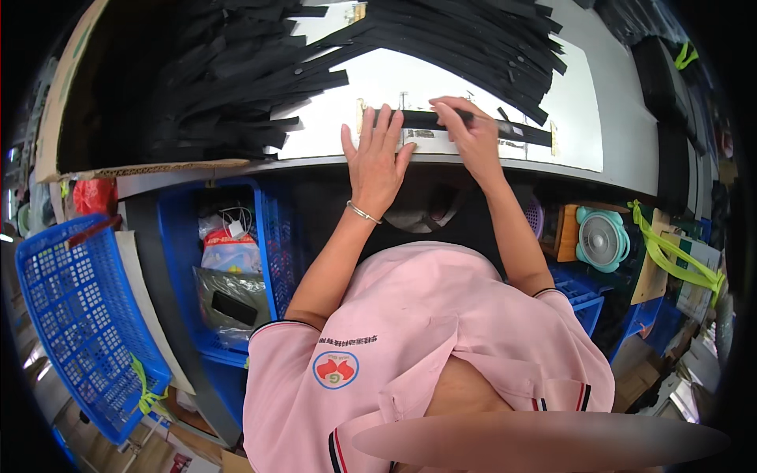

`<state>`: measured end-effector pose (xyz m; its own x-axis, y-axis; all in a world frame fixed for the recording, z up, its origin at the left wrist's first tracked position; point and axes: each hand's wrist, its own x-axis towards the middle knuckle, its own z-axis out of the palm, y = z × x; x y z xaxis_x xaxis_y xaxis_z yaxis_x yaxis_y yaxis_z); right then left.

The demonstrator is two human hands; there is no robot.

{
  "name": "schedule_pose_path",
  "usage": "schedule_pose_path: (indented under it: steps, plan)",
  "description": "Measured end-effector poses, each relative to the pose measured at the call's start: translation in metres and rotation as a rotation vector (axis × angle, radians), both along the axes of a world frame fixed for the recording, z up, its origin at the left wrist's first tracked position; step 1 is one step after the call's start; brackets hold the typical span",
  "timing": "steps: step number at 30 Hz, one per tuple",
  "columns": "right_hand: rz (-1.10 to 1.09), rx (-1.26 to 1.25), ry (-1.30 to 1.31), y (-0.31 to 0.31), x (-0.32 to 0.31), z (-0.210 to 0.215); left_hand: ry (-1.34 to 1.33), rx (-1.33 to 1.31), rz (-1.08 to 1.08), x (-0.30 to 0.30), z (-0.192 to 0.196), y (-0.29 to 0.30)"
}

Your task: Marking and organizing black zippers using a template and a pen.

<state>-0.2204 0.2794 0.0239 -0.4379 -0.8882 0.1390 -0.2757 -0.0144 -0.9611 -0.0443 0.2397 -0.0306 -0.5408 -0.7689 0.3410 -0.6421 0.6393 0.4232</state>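
A black fabric strip (520,132) lies lengthwise along the near edge of a white sheet (585,102) on the table. My left hand (377,162) rests at the strip's left end, fingers stretched out and pressing flat. My right hand (475,142) is over the strip's middle, thumb and fingers drawn together around something dark and slender, too blurred to name. Pale tape pieces and thin drawn marks show on the sheet around the strip. Beyond my hands, many loose black strips (473,51) lie in an overlapping heap.
A cardboard box (158,167) with more black strips stands at the left. Below the table are a blue crate (268,236) with bagged items and a phone, and a tilted blue basket (87,315). A small turquoise fan (602,240) stands at the right.
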Motion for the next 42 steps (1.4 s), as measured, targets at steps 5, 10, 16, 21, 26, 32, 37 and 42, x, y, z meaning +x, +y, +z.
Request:
schedule_pose_path:
  steps: [5,10,16,21,26,32,37,42]
  plan:
    - [0.003,0.095,-0.056,-0.027,0.012,-0.037,0.024,0.016,0.008,0.001,0.004,0.001]
    - [0.007,0.019,0.155,-0.029,0.016,-0.045,0.058,0.014,0.019,0.003,0.000,0.000]
    - [0.017,0.030,0.271,-0.029,0.017,-0.047,0.064,-0.003,0.020,0.003,-0.002,0.000]
    - [0.003,0.021,0.322,-0.029,0.020,-0.042,0.060,-0.011,0.024,0.001,-0.002,0.000]
    - [0.065,0.010,0.260,-0.023,0.015,-0.037,0.043,-0.009,0.031,0.002,-0.002,0.000]
    - [0.136,0.093,0.274,-0.023,0.013,-0.039,0.031,-0.002,0.031,0.002,-0.002,0.000]
    - [0.130,0.033,0.296,-0.023,0.014,-0.043,0.034,0.007,0.028,0.000,0.000,0.000]
    - [0.136,0.039,0.131,-0.018,0.009,-0.040,0.007,-0.016,0.022,-0.001,-0.002,0.000]
